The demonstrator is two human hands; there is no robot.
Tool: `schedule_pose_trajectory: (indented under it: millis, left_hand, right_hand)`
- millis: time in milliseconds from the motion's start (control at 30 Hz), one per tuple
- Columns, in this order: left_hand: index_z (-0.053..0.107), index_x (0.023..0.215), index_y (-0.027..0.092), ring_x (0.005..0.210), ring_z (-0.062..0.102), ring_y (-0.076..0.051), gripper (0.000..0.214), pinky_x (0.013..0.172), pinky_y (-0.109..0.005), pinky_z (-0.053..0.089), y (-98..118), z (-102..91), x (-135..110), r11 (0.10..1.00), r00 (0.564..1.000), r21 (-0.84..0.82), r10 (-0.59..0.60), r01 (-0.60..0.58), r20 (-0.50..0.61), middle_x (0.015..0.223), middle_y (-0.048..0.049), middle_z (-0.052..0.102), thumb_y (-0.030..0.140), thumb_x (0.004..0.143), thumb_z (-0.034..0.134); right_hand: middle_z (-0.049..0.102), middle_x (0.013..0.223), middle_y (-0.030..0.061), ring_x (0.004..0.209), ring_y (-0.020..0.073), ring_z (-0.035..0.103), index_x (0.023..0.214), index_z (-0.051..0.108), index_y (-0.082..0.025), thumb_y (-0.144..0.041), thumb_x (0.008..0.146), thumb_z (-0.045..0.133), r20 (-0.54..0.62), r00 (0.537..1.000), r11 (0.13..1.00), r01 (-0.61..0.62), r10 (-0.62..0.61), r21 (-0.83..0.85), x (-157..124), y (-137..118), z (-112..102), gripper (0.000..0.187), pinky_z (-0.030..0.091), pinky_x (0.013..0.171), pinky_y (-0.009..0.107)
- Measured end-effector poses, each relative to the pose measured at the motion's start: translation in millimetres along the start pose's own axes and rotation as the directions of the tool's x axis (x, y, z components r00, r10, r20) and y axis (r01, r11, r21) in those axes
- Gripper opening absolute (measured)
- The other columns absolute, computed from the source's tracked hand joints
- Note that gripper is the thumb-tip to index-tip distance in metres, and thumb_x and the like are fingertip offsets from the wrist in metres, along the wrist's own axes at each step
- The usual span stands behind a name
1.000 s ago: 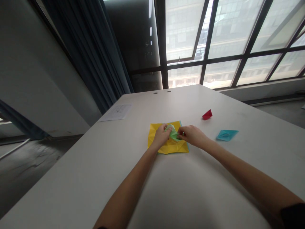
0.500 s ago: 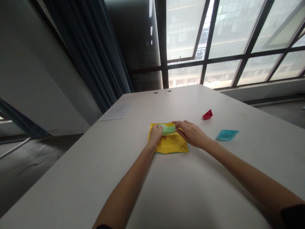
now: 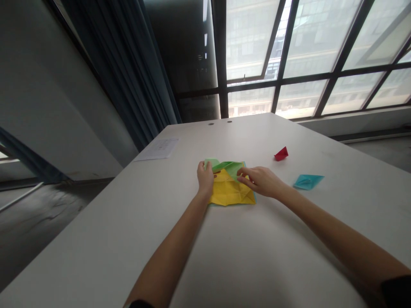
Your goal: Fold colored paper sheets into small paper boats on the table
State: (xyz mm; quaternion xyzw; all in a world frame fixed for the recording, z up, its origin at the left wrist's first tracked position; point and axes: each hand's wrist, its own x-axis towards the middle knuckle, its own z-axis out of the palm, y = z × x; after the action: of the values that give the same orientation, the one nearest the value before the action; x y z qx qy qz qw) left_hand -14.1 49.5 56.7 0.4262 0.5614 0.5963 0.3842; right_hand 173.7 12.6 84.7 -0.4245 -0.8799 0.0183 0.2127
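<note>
Between my two hands is a sheet of green folding paper (image 3: 231, 167), partly opened out and raised over a creased yellow sheet (image 3: 229, 191). My left hand (image 3: 205, 176) is closed on the green paper's left side. At its right side, the bent fingers and thumb of my right hand (image 3: 257, 179) pinch the lower corner. Beneath, the yellow sheet lies flat on the table, and a thin blue edge shows from under it. Part of the green paper's left end is hidden by my left fingers.
On the white table (image 3: 192, 248), a red folded paper piece (image 3: 281, 154) and a blue folded paper boat (image 3: 308, 182) lie to the right. A printed white sheet (image 3: 157, 149) rests at the far left. Windows and a dark curtain (image 3: 128, 64) stand beyond.
The green paper has gone from a narrow folded shape to a wider, opened one. My left hand has shifted slightly left, and my right hand slightly right and down.
</note>
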Motion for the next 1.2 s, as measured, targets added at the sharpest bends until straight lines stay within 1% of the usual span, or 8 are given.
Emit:
schedule_pose_trajectory:
  millis: [100, 167, 333, 600, 733, 900, 1033, 1200]
  left_hand:
    - [0.046, 0.079, 0.020, 0.065, 0.053, -0.011, 0.018, 0.055, -0.018, 0.041, 5.2, 1.9, -9.1, 0.932, 0.952, 0.196, 0.294, -0.304, 0.079, 0.074, 0.0008, 0.052, 0.037, 0.082, 0.044]
    - [0.048, 0.078, 0.020, 0.063, 0.049, -0.010, 0.019, 0.057, -0.018, 0.040, 9.0, 4.0, -16.1, 0.883, 0.911, 0.234, 0.375, -0.407, 0.170, 0.070, 0.0017, 0.050, 0.038, 0.083, 0.044]
    - [0.050, 0.079, 0.019, 0.059, 0.045, -0.009, 0.018, 0.056, -0.019, 0.037, 13.6, 9.8, -27.5, 0.845, 0.852, 0.204, 0.425, -0.494, 0.305, 0.068, 0.0029, 0.050, 0.036, 0.084, 0.043]
    - [0.051, 0.075, 0.018, 0.061, 0.045, -0.009, 0.019, 0.058, -0.019, 0.037, 16.8, 13.0, -29.5, 0.842, 0.833, 0.165, 0.445, -0.514, 0.329, 0.066, 0.0032, 0.051, 0.034, 0.082, 0.045]
    - [0.051, 0.075, 0.017, 0.057, 0.045, -0.008, 0.023, 0.053, -0.018, 0.037, 15.0, 15.1, -28.2, 0.893, 0.845, 0.073, 0.391, -0.445, 0.364, 0.064, 0.0036, 0.051, 0.040, 0.079, 0.051]
    - [0.048, 0.084, 0.018, 0.053, 0.051, -0.007, 0.036, 0.046, -0.017, 0.040, 15.2, 18.1, -26.2, 0.976, 0.868, -0.107, 0.219, -0.191, 0.446, 0.069, 0.0034, 0.056, 0.044, 0.065, 0.066]
    - [0.049, 0.088, 0.018, 0.057, 0.057, -0.009, 0.040, 0.048, -0.019, 0.045, 17.1, 18.5, -24.9, 0.980, 0.880, -0.198, 0.109, -0.017, 0.462, 0.081, 0.0001, 0.061, 0.035, 0.059, 0.072]
    - [0.051, 0.082, 0.017, 0.054, 0.056, -0.008, 0.030, 0.049, -0.018, 0.045, 18.0, 17.5, -23.1, 0.921, 0.895, -0.343, -0.015, 0.186, 0.446, 0.069, 0.0022, 0.060, 0.026, 0.060, 0.068]
  right_hand:
    - [0.064, 0.069, 0.0022, 0.057, 0.0146, 0.056, 0.089, 0.057, -0.022, -0.040, 0.089, 0.035, -0.115, 0.989, 0.996, -0.090, 0.090, 0.000, -0.8, -2.9, -7.0, 0.028, 0.033, 0.055, 0.025]
    - [0.064, 0.074, 0.0028, 0.059, 0.0134, 0.056, 0.090, 0.058, -0.021, -0.038, 0.088, 0.038, -0.197, 0.974, 0.993, -0.112, 0.116, 0.029, -1.4, -3.4, -10.8, 0.026, 0.034, 0.056, 0.025]
    - [0.063, 0.097, 0.0043, 0.064, 0.0122, 0.057, 0.096, 0.060, -0.022, -0.034, 0.084, 0.046, -0.211, 0.973, 0.991, -0.072, 0.095, 0.112, -2.1, -0.4, -12.8, 0.021, 0.039, 0.060, 0.024]
    - [0.065, 0.092, 0.0026, 0.060, 0.0109, 0.055, 0.094, 0.062, -0.022, -0.034, 0.077, 0.057, -0.072, 0.997, 0.978, -0.010, 0.026, 0.207, 0.3, 3.9, -5.8, 0.022, 0.041, 0.061, 0.024]
    - [0.066, 0.080, 0.0005, 0.057, 0.0104, 0.053, 0.089, 0.064, -0.021, -0.034, 0.076, 0.057, -0.063, 0.996, 0.960, -0.049, 0.069, 0.274, 1.5, 3.4, -5.6, 0.020, 0.040, 0.058, 0.023]
    - [0.064, 0.068, 0.0002, 0.057, 0.0118, 0.053, 0.079, 0.066, -0.019, -0.038, 0.077, 0.055, -0.081, 0.967, 0.885, -0.185, 0.241, 0.427, 4.0, 7.8, -5.6, 0.022, 0.039, 0.054, 0.023]
    - [0.065, 0.070, 0.0024, 0.061, 0.0142, 0.055, 0.077, 0.066, -0.017, -0.041, 0.073, 0.058, -0.029, 0.938, 0.733, -0.251, 0.345, 0.632, 5.7, 17.0, -2.0, 0.026, 0.040, 0.054, 0.024]
    - [0.062, 0.065, 0.0014, 0.058, 0.0118, 0.052, 0.073, 0.065, -0.016, -0.043, 0.069, 0.064, 0.052, 0.926, 0.481, -0.241, 0.374, 0.843, 7.0, 19.0, -2.6, 0.028, 0.041, 0.053, 0.024]
